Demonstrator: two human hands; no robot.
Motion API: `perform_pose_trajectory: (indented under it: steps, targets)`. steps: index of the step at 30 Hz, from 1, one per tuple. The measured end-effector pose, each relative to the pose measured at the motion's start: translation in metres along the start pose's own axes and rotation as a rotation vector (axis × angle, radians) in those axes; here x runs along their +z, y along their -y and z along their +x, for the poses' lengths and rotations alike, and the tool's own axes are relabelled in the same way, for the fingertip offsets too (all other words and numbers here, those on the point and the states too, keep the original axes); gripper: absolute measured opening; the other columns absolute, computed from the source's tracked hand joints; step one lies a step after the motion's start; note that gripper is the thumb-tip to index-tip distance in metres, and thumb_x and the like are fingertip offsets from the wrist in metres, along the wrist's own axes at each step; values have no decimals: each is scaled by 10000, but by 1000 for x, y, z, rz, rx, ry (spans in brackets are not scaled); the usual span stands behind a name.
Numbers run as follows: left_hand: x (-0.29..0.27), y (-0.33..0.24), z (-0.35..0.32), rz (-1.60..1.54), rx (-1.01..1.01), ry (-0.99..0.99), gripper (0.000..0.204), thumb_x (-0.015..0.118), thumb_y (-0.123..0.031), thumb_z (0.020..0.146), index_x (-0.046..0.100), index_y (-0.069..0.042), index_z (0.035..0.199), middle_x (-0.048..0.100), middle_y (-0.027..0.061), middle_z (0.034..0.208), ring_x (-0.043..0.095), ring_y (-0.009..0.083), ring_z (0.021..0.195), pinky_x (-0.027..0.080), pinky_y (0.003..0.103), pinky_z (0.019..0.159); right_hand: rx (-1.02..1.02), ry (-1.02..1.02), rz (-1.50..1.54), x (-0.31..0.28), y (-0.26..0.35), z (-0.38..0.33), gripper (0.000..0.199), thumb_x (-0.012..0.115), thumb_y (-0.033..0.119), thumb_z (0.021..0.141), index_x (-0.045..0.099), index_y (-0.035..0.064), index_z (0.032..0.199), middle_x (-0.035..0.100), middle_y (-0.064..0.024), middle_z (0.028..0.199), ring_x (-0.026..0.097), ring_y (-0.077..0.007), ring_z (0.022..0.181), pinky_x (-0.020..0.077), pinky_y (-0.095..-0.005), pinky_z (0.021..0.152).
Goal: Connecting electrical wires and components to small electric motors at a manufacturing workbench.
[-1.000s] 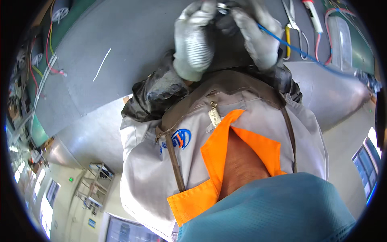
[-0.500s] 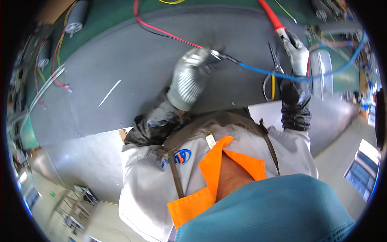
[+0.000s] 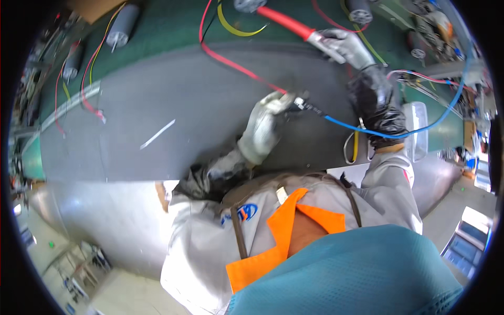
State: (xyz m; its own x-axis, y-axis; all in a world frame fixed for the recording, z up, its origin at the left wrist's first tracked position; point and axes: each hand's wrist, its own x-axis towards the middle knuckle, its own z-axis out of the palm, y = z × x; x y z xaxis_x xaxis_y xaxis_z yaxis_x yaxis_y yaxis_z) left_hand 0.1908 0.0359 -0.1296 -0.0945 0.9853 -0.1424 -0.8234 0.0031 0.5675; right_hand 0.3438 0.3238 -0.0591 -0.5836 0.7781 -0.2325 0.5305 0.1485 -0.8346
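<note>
My left hand (image 3: 262,126), in a pale coated glove, is closed at the middle of the dark mat. The end of a red cable (image 3: 239,68) and the metal fitting of a blue hose (image 3: 362,126) meet at its fingertips, which are blurred. My right hand (image 3: 349,48), also gloved, is closed around the pale end of a red tube (image 3: 286,22) at the far right. The tube's other end reaches a grey cylindrical motor (image 3: 249,4). Below my right forearm lie scissors (image 3: 350,149), partly hidden by the black sleeve.
A dark grey mat (image 3: 173,94) covers the near bench, with a white strip (image 3: 158,134) on it. More grey motors (image 3: 124,26) with coloured wires lie on the green surface. A clear plastic case (image 3: 417,131) sits at the right edge. A yellow wire (image 3: 236,30) lies at the back.
My right hand has moved away and to the left with the red tube, bringing the motor at its far end into view. The left hand keeps its hold and appears slightly farther right.
</note>
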Motion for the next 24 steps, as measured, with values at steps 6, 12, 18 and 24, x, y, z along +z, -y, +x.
perform_pose_trajectory:
  steps: [6,12,18,24]
  targets:
    - [19,-18,0,-63,-27,-16,294,570,-164,1061,576,61,1250,686,181,1246,691,181,1036,570,321,891,-201,-296,44,-35,-31,-85,346,728,176,963,699,-1,1259,707,-3,1005,599,-53,861,501,-226,744]
    - [10,-10,7,44,-51,9,313,569,-321,1061,634,-50,1204,667,145,1270,634,290,1153,496,525,1018,149,-577,-519,-76,-135,-205,402,723,267,920,686,69,1267,720,-150,956,689,-260,863,548,-374,819]
    - [15,-13,5,-15,-83,-8,312,579,-325,1063,648,-43,1177,690,130,1183,657,246,1028,535,436,925,-270,-289,-160,22,-24,-232,753,807,332,841,499,90,1484,516,-198,1450,579,-383,1248,470,-456,1047]
    - [-30,-46,16,1163,431,-240,250,678,-183,967,628,2,807,625,127,712,619,226,665,476,387,617,-695,96,-127,60,2,-206,264,684,212,933,733,55,1140,731,-132,1089,693,-301,1000,543,-395,872]
